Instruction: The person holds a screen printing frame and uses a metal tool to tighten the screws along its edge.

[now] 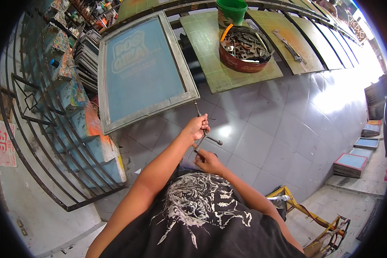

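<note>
My left hand (198, 127) is closed around a metal wrench with several arms (213, 140), which looks like a three-way socket wrench. One thin arm of it points up toward the near right corner of a screen-printing frame (137, 117); I cannot tell whether they touch. Just below, my right hand (208, 163) has its fingers curled at the wrench's lower end, in front of my dark shirt. The frame has a grey border, blue mesh and a pale design. Past it, a round red tin (241, 64) full of metal parts rests on a greenish board (219, 84).
A green bucket (230, 13) stands behind the tin. Metal strips (288, 45) lie on another board. Black railings (43, 142) and paint-stained blue steps (75, 124) flank the left. Stacked frames (352, 163) and a yellow metal frame (303, 208) are at right, beside the grey tiled floor (262, 129).
</note>
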Tool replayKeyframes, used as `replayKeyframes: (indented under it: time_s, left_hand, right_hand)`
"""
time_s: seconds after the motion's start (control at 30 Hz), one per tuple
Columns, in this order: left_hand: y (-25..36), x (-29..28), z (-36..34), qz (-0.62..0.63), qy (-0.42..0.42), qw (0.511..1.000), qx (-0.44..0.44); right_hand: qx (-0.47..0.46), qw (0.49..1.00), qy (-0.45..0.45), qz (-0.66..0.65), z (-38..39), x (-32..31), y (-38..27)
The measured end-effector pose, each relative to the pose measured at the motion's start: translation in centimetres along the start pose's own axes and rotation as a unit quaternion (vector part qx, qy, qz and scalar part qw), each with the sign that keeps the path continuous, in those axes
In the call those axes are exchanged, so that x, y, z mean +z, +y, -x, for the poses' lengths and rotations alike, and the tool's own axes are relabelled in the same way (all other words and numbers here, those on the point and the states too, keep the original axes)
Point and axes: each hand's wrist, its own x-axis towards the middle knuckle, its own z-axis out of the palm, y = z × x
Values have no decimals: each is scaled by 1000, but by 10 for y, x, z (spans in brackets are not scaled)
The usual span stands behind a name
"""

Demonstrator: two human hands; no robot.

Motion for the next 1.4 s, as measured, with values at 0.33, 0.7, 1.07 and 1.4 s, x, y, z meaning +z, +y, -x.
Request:
replayKeyframes:
  time_s: [0.33, 0.7, 1.07, 1.4]
  left_hand:
    - [-1, 9, -12, 10, 26, 999, -31]
    - [8, 6, -15, 14, 15, 999, -48]
    - [6, 13, -21, 23, 54, 998, -18]
    - [11, 14, -25, 34, 59, 998, -17]
  right_hand:
    - [175, 961, 191, 92, 0, -36, 51]
    - [78, 970, 58, -225, 4, -2, 7]
    - [150, 988, 14, 18, -12, 9, 55]
    - [115, 972, 58, 198, 2, -29, -12]
